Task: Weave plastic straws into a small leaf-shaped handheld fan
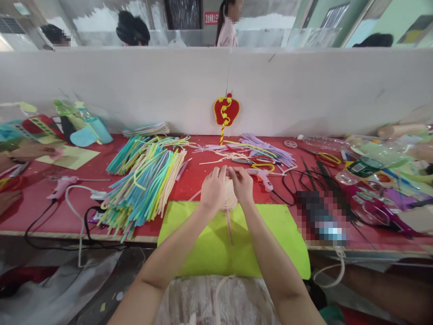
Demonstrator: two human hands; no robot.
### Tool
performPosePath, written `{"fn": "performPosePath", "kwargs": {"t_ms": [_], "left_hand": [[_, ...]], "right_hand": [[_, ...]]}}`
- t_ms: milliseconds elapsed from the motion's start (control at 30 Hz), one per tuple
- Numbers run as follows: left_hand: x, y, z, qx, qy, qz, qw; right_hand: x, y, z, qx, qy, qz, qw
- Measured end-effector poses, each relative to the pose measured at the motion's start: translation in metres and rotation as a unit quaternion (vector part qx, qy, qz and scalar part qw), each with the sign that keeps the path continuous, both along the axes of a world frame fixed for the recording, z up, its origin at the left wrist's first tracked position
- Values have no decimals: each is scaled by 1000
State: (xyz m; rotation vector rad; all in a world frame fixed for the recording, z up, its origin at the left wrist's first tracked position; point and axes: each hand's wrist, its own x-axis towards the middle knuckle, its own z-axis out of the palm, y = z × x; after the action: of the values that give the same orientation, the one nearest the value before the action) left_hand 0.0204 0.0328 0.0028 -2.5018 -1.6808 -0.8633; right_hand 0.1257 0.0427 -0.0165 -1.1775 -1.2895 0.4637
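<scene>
Both of my hands are at a round, cream-coloured fan-shaped piece of coiled pipe cleaner (230,195), above the far edge of a lime-green mat (277,239). Its pink stem (229,228) points towards me. My left hand (213,187) grips the piece's left upper edge, fingers bent. On the opposite edge my right hand (242,183) pinches with thumb and fingers close together. The fingertips partly cover the top rim. Behind them, pale pipe cleaners (216,159) lie loose, and a finished red apple-shaped pipe-cleaner fan (226,112) leans on the white partition.
Left lies a big heap of coloured pipe cleaners (142,180); purple ones (274,149) lie behind. Scissors (260,162) and a pink glue gun (264,179) sit just beyond my right hand. Another glue gun (64,187) and a co-worker's hand (37,150) are left; a bottle (361,167) stands right.
</scene>
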Motion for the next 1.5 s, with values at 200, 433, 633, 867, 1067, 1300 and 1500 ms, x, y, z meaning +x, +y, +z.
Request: {"fn": "performPosePath", "kwargs": {"t_ms": [200,433,633,867,1067,1300,1500], "left_hand": [[-3,13,-23,-5,-37,-20,999],[-4,19,-43,-32,-163,-18,986],[-7,20,-45,-34,-174,-19,984],[-8,20,-47,-18,-152,-12,988],[-9,22,-47,-1,-156,-19,988],[-13,22,-48,5,-140,-22,990],[-13,23,-45,-1,-168,-24,985]], "right_hand": [[6,13,-21,-44,37,63,996],[8,16,-32,-68,29,86,994],[9,17,-34,-76,41,101,991],[9,16,-32,-71,24,110,991],[11,16,-35,-70,15,114,991],[12,16,-36,-71,2,110,991],[12,17,-35,-79,34,118,989]]}}
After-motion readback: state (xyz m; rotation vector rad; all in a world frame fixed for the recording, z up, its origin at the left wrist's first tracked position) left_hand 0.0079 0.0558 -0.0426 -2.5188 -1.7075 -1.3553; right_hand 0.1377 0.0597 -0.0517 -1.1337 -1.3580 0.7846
